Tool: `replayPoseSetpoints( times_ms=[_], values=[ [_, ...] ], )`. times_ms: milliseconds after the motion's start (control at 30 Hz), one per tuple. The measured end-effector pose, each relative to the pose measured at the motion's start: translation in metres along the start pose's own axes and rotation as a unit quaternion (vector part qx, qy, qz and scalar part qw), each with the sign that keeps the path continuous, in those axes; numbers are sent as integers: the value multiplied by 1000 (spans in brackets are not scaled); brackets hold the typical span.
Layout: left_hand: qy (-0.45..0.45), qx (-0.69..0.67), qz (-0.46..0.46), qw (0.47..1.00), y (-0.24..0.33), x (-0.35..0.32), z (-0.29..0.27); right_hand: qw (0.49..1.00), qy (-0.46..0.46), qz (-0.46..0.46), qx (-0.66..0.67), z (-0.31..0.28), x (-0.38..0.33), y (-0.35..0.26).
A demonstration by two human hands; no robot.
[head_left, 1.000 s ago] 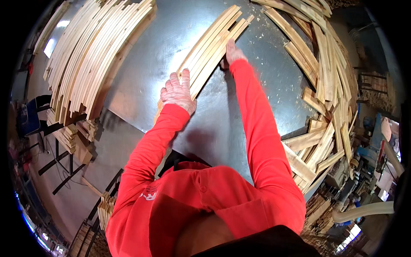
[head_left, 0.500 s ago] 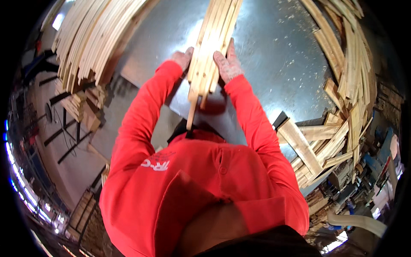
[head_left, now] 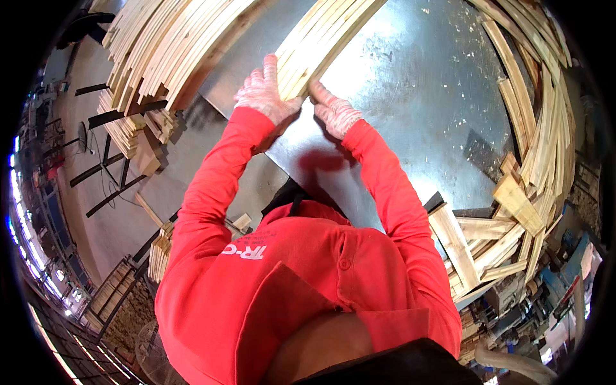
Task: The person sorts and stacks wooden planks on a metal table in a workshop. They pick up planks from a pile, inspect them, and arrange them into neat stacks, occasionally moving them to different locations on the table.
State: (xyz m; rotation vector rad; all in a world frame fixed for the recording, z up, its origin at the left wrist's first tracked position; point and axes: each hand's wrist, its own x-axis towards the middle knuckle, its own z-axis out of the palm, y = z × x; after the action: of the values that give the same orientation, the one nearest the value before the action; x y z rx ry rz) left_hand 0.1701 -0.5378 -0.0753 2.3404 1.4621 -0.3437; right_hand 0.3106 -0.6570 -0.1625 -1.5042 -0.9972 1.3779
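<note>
Head view: we're squaring up a bundle of wood slats (head_left: 321,42) on the metal worktop (head_left: 423,109). Our left hand (head_left: 263,96), gloved, lies flat with fingers spread against the bundle's left side. Our right hand (head_left: 333,112), gloved too, presses the near ends, fingers loosely extended; neither hand is closed around anything. We judge this an aligning step; the next move calls for even pressure from both sides so the ends sit flush. The slats look pale, thin, long, roughly parallel. Slat stack (head_left: 173,51) far left, loose slat pile (head_left: 532,160) right.
</note>
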Motion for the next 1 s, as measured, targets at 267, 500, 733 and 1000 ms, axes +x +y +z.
replayPoseSetpoints(
  times_ms=[267, 500, 733, 1000],
  values=[
    [204, 141, 63, 967, -94, 35, -29, 870, 179, -38, -458, -128, -175, -42],
    [205, 341, -53, 916, -123, 53, 32, 490, 627, 504, -335, -273, -339, 23],
    [172, -171, 212, 947, 66, 42, 67, 492, 707, 494, -117, -280, -322, 95],
    [-671, -324, 187, 640, 210, -5, 177, 959, 47, 193, -200, -157, -347, -19]
  ],
)
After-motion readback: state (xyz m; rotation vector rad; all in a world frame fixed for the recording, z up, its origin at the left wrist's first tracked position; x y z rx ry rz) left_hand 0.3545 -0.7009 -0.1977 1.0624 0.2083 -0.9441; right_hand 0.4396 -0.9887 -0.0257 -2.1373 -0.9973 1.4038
